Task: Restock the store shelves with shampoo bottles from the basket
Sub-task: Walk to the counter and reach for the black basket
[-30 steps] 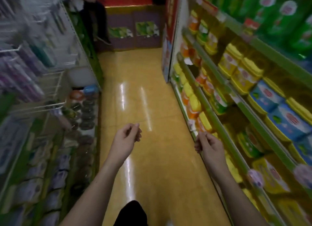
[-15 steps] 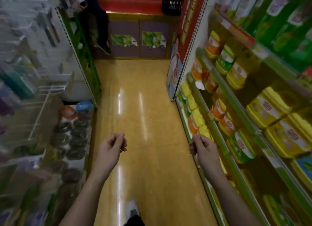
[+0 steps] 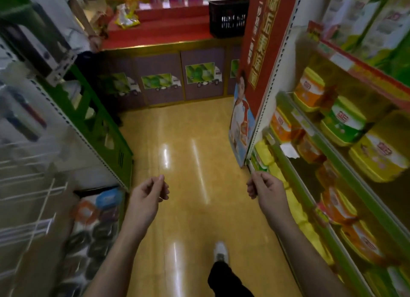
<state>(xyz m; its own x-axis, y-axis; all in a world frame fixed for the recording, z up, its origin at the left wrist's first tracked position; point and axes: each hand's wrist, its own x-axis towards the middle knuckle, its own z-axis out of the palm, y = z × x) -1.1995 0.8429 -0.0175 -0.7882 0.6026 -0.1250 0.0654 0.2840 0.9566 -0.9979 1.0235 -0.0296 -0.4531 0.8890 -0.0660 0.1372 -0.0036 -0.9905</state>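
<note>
Both your hands empty, the basket far ahead.

Your left hand (image 3: 148, 194) hangs loosely curled and holds nothing. Well beyond it, up and ahead, runs the red counter (image 3: 159, 35), and the black basket (image 3: 228, 17) sits on it with its broad side facing you. The basket is more nearly in line with your right hand (image 3: 264, 189), so that arm looks the nearer. That hand is also slack and empty, just beside the shelves (image 3: 295, 181) on its outer side. You cannot tell from here whether the basket holds shampoo bottles.

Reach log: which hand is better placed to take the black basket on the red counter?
Likely the right hand: the black slatted plastic basket sits ahead on its side; the left hand, equally empty, is farther.
</note>
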